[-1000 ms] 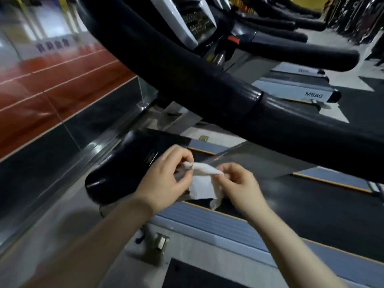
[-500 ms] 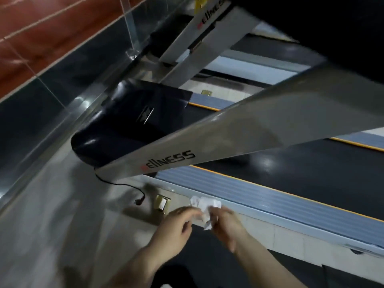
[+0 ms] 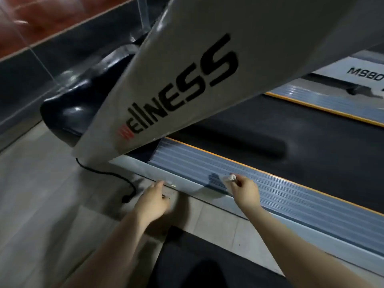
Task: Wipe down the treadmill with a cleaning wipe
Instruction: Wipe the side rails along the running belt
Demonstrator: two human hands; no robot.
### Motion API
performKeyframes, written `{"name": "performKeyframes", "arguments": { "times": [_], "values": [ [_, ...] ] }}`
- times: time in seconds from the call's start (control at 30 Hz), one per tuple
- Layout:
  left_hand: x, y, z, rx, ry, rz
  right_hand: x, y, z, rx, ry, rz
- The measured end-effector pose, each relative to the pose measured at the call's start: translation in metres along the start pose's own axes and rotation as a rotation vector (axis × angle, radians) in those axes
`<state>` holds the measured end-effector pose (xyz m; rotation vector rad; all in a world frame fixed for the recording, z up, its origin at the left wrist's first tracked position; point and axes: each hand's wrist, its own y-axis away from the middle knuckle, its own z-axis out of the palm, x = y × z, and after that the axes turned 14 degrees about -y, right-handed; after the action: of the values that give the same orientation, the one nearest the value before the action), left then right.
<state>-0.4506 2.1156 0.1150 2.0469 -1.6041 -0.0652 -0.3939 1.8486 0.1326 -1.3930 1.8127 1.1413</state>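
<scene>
Right hand [image 3: 245, 191] pinches wipe [image 3: 231, 177] on treadmill [image 3: 291, 196] side rail, left hand [image 3: 152, 201] loose, fingers relaxed, w/ nothing held.

Obscured and cropped items, head view

Cleaning wipe [image 3: 231, 177]: mostly hidden in right hand [image 3: 245, 191]. Left hand [image 3: 153, 201]: motion-blurred, finger pose unreadable. Treadmill upright [image 3: 187, 84], running belt [image 3: 291, 142]: cut by frame edges.

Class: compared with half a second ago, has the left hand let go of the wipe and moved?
Yes. The left hand has released the wipe, which the right hand now pinches over the ribbed side rail. The left has parted leftward, near the treadmill's frame edge.
</scene>
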Motion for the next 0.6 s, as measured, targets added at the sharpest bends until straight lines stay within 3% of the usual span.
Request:
{"name": "performKeyframes", "arguments": {
  "times": [0.2, 0.27, 0.4, 0.53, 0.6],
  "values": [
    [-0.055, -0.074, 0.04, 0.105, -0.049, -0.088, 0.005, -0.055, 0.111, -0.246, 0.277, -0.428],
    [-0.066, -0.088, 0.045, 0.151, -0.059, -0.075, 0.002, -0.063, 0.146, -0.31, 0.286, -0.49],
    [-0.088, -0.115, 0.048, 0.295, -0.047, -0.05, 0.019, -0.072, 0.198, -0.319, 0.518, -0.735],
    [-0.106, -0.138, 0.053, 0.419, -0.074, -0.021, 0.032, -0.083, 0.22, -0.704, 0.838, -0.906],
    [-0.115, -0.141, 0.062, 0.447, -0.115, 0.009, 0.029, -0.087, 0.223, -0.787, 0.896, -1.141]
  ]
}}
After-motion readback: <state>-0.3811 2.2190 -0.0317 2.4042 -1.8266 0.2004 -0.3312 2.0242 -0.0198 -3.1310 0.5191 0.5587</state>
